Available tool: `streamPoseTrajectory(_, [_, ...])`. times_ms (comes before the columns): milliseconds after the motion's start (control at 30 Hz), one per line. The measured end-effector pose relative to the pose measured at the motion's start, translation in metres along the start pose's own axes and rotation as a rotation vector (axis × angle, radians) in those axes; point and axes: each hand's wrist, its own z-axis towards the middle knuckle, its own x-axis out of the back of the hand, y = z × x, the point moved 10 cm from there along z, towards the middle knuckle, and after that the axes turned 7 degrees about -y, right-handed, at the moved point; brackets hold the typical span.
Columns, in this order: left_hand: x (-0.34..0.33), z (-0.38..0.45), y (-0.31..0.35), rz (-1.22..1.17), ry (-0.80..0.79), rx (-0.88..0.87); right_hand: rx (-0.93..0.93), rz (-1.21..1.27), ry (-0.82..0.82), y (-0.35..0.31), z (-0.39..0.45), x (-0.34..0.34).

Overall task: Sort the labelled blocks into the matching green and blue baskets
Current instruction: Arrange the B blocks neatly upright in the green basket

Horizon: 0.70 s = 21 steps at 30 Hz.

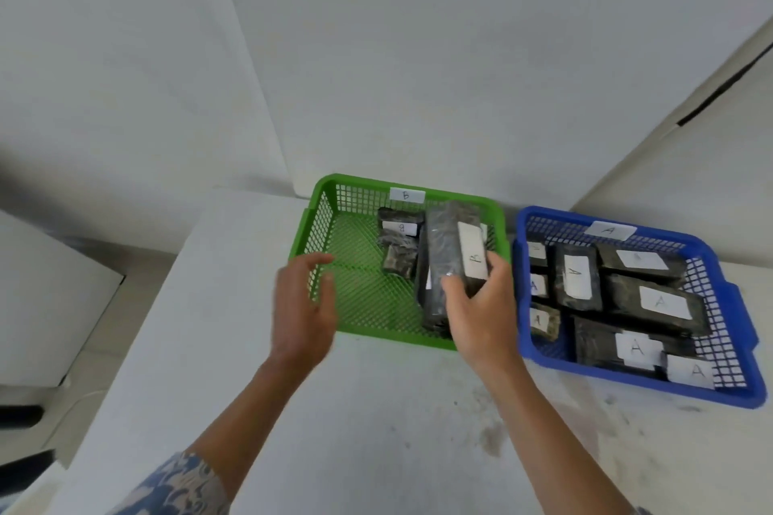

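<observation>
Our right hand [481, 305] grips a long dark block [449, 259] over the green plastic mesh basket [326, 222].

Our left hand [303, 301] hovers with fingers loosely spread, holding nothing, at that basket's near-left rim. The held block's white label reads "B", as does the basket's tag; the blue plastic mesh basket [740, 330] alongside holds blocks marked "A".
</observation>
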Motion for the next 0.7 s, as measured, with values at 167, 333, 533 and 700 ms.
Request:
streamPoseTrajectory(167, [0.043, -0.003, -0.119, 0.206, 0.015, 0.208, -0.001, -0.15, -0.302, -0.025, 0.007, -0.093])
streamPoseTrajectory(333, [-0.019, -0.027, -0.178, 0.592, -0.502, 0.145, -0.063, -0.242, -0.348, -0.017, 0.025, -0.167])
streamPoseTrajectory(533, [-0.022, -0.027, -0.182, 0.659, -0.522, 0.123, -0.144, -0.157, -0.324, 0.004, 0.037, -0.21])
streamPoseTrajectory(700, [-0.023, -0.03, -0.186, 0.654, -0.53, 0.131, -0.124, -0.191, -0.348, 0.01, 0.044, -0.223])
